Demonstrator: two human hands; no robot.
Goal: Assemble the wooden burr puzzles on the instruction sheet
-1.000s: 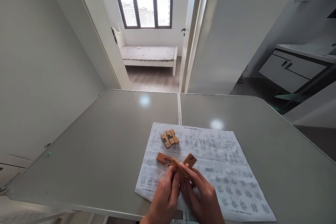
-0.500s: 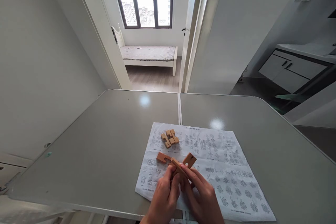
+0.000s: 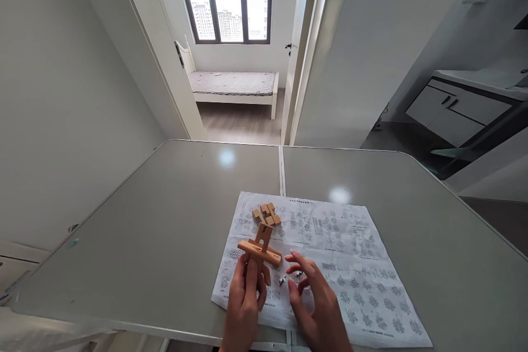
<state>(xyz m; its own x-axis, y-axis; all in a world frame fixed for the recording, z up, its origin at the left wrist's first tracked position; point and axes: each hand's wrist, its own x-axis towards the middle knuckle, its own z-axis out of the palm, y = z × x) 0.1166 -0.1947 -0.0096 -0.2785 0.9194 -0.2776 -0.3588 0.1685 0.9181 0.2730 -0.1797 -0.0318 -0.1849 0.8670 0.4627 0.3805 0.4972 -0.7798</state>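
My left hand is closed around joined wooden puzzle pieces, holding them above the sheet. One piece, marked 3, sticks up from two long ones lying side by side. To the right, my right hand is free of the wood, with its fingers curved and apart. Small shiny metal-looking bits lie between the hands, partly hidden by the right fingers; their kind is unclear. More notched wooden pieces rest just beyond the held ones. Beneath everything is a creased instruction sheet printed with small diagrams.
A grey table with a pale edge and a centre seam carries the sheet. Past its far edge are a doorway, a bed and a window. At the right stands a white cabinet.
The right hand has let go of the wooden pieces and moved right, its fingers spreading. My left hand has shifted left with the pieces, which are turned with the 3 piece upward.
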